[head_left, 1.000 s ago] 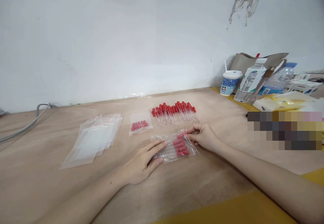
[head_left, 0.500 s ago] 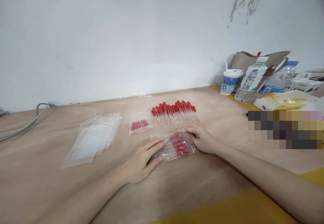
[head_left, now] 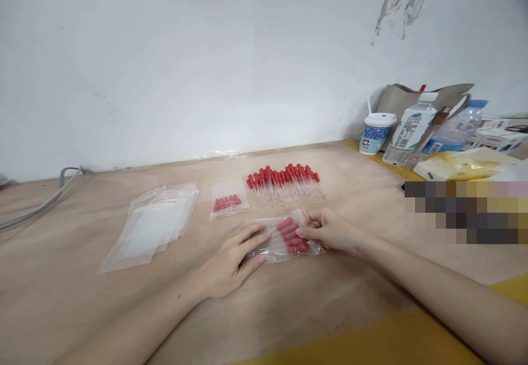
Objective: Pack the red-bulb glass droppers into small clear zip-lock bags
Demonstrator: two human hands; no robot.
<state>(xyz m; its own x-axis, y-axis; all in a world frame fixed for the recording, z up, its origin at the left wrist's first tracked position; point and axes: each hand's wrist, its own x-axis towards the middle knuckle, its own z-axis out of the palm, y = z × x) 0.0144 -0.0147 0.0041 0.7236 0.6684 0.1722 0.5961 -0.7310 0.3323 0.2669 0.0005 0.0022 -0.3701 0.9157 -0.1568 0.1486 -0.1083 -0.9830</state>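
Observation:
A clear zip bag (head_left: 270, 250) lies flat in front of me, with several red-bulbed glass droppers (head_left: 293, 234) inside, bulbs towards the right. My left hand (head_left: 241, 255) rests on the bag's left end, fingers and thumb spread apart on its surface. At the opposite end, my right hand (head_left: 325, 230) pinches the bag near its red-lined opening, thumb over the plastic beside the bulbs. Behind it, a row of loose droppers (head_left: 284, 181) lies with red bulbs pointing away. Another filled zip bag (head_left: 230, 200) sits to their left, bulbs towards me.
Flat zip bags (head_left: 152, 222) are fanned out on the brown-covered table (head_left: 198, 332) at left. A grey cable (head_left: 45, 214) runs along the left edge. At back right stand a paper cup (head_left: 376, 134), a plastic bottle (head_left: 412, 128) and other items against the wall.
My right hand has shifted its grip at the bag's opening, its thumb now further left over the plastic beside the bulbs. The left hand stays put.

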